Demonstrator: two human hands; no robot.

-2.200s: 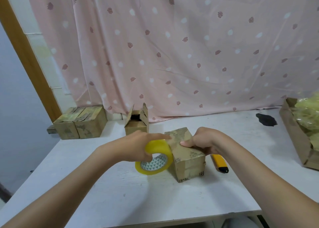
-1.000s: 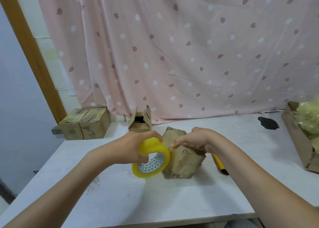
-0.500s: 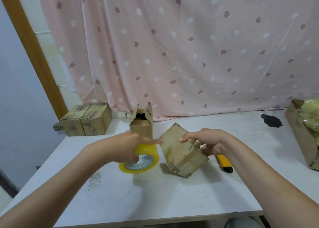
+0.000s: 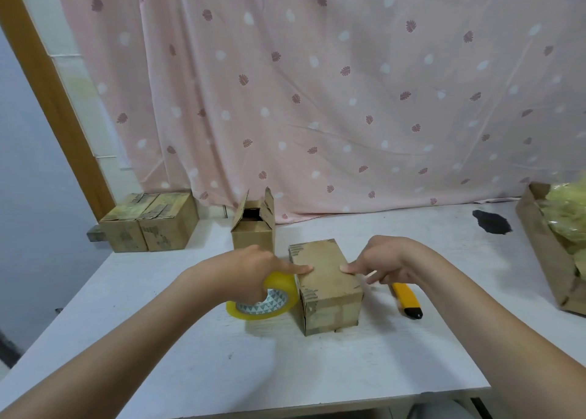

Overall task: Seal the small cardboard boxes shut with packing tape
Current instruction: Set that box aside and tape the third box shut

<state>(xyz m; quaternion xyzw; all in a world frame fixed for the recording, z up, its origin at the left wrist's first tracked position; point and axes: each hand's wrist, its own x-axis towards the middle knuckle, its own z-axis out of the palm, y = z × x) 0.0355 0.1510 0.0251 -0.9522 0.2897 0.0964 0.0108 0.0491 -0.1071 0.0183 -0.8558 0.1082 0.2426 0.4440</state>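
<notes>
A small cardboard box (image 4: 326, 279) lies flat in the middle of the white table (image 4: 348, 364), a plain long face up, with tape over its near end. My left hand (image 4: 247, 269) grips the yellow tape roll (image 4: 263, 304), which rests on the table against the box's left side. Its index finger reaches onto the box's top left edge. My right hand (image 4: 387, 263) touches the box's top right edge with straight fingertips. Behind stands another small box (image 4: 253, 231) with its flaps open.
A yellow utility knife (image 4: 406, 299) lies just right of the box, under my right wrist. Two closed boxes (image 4: 149, 225) sit at the table's far left corner. A large carton (image 4: 545, 247) of yellowish wrapping stands at the right edge. A pink curtain hangs behind.
The box was tipped up on an edge and now lies flat with another face up. The tape roll came down onto the table beside it.
</notes>
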